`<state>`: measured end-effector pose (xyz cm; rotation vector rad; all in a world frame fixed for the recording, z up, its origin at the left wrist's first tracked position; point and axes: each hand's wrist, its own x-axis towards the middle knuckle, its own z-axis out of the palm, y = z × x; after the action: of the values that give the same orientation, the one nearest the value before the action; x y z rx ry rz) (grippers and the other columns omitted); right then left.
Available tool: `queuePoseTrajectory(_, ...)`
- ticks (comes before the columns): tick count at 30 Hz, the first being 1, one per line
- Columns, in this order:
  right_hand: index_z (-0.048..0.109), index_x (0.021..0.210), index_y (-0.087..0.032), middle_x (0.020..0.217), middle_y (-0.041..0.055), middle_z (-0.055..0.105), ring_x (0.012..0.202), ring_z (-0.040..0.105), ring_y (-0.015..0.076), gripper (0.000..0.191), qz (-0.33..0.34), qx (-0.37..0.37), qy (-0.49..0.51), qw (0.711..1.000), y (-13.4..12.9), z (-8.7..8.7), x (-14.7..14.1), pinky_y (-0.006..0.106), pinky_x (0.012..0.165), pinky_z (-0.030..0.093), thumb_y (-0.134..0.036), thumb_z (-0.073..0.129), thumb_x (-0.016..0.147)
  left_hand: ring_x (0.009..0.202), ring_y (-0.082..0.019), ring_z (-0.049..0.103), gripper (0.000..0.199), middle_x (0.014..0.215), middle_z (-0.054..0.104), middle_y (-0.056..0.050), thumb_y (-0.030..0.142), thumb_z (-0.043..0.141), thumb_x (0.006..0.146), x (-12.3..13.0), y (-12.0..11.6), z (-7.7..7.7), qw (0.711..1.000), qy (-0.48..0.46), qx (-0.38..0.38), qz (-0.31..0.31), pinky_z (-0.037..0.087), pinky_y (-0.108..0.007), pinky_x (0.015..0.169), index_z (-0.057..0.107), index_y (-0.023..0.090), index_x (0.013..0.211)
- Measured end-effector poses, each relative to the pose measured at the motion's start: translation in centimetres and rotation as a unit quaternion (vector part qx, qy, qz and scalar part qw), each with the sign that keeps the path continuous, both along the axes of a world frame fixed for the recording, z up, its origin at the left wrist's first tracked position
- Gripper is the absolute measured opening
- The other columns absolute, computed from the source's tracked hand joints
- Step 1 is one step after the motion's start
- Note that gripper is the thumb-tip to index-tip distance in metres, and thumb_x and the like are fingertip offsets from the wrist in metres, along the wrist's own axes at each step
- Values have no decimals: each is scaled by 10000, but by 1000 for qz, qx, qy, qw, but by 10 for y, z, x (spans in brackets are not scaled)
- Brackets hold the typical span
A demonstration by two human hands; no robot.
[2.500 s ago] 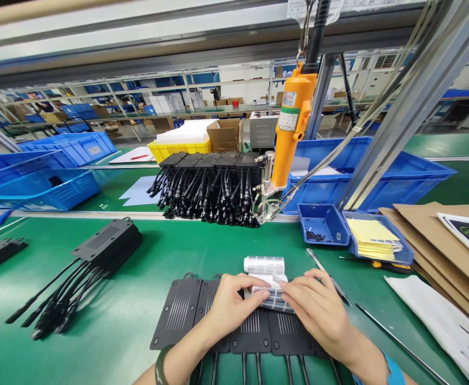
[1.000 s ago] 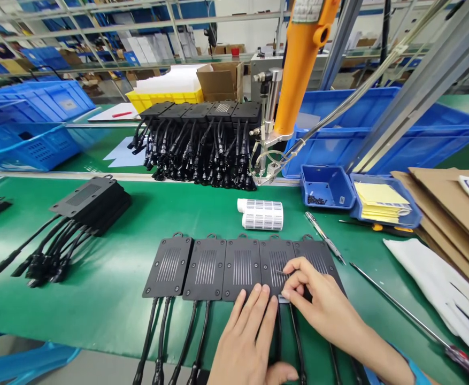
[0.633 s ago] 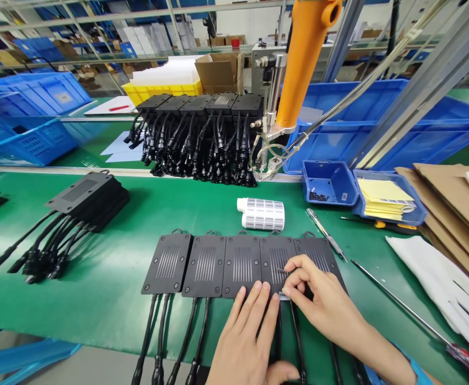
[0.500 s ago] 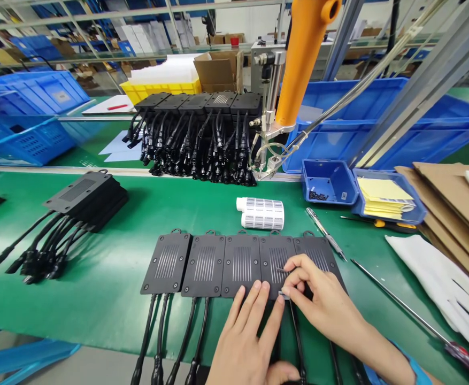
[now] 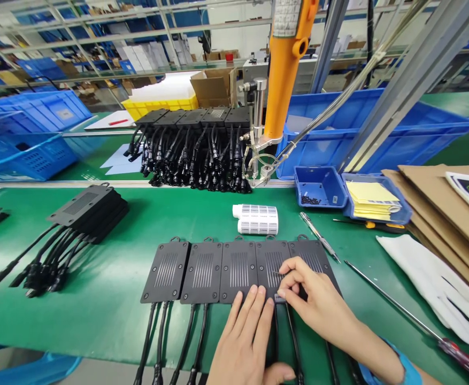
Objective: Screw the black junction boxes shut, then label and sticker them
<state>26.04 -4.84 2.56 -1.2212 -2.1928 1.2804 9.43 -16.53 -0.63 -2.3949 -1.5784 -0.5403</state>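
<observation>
Several flat black boxes with slotted lids and black cables lie in a row on the green table; one box (image 5: 164, 272) is at the row's left end. My left hand (image 5: 244, 337) lies with its fingers stretched over the lower edges of the middle boxes. Above the fourth box (image 5: 272, 256), my right hand (image 5: 312, 294) is pinched, with a thin dark tool sticking out past its fingers. A small grey label (image 5: 279, 298) sits at that box's lower edge, by my right fingertips. Behind the row is a roll of printed labels (image 5: 257, 219).
To the right lie a pen (image 5: 320, 237), a long screwdriver (image 5: 398, 305), white gloves (image 5: 430, 283) and a blue screw bin (image 5: 320, 187). More black boxes (image 5: 85, 206) are stacked at left. An orange device (image 5: 286, 69) hangs behind the table's middle.
The view has tilted up and shifted slightly. My left fingers have drawn closer together, and the index finger has moved a little away from the label. My right hand keeps its pinch by the label.
</observation>
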Motion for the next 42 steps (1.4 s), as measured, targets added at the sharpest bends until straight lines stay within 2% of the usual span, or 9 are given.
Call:
queuePoseTrajectory(5,468,999,-259,725,-75,680,657,571,138,182,6,7,6,1000,0,0,-1,265,657,429,-169,504,844,1319,-289,492,727,1356,588,-171,665,330,963,1,-1,-4,1000,-12,-6,0,435,-432,1064,553,56,1291)
queuePoseTrajectory(11,462,1002,-260,728,-74,681,660,576,140,182,3,13,3,1000,-2,-1,0,270,667,435,-172,490,844,1339,-298,465,751,1377,568,-174,678,353,949,2,-1,-4,1000,-8,-9,2,400,-436,1092,535,50,1320)
queuePoseTrajectory(18,456,1000,-257,730,-67,679,654,576,145,189,3,11,2,1000,-1,-1,0,277,661,435,-180,487,830,1330,-298,472,756,1387,559,-167,701,330,937,2,-1,0,1000,19,-12,9,392,-430,1080,503,123,1391)
queuePoseTrajectory(30,446,1015,-254,735,-57,680,668,589,150,218,7,24,-5,1000,-2,-3,0,284,664,447,-161,472,819,1292,-294,516,709,1359,585,-157,704,315,938,4,1,3,999,43,4,17,412,-424,1046,536,192,1377)
queuePoseTrajectory(34,447,1015,-251,731,-46,686,670,600,156,222,4,27,-4,1000,-3,-1,0,287,666,453,-153,478,818,1315,-297,492,717,1382,566,-159,703,340,933,3,1,3,999,39,2,11,419,-427,1053,515,180,1392)
queuePoseTrajectory(42,451,992,-252,726,-45,688,673,616,157,207,1,31,5,1000,-2,0,-1,285,663,460,-146,490,818,1311,-329,493,759,1399,541,-193,680,362,942,2,0,1,999,46,-20,-4,447,-465,1027,475,87,1403)
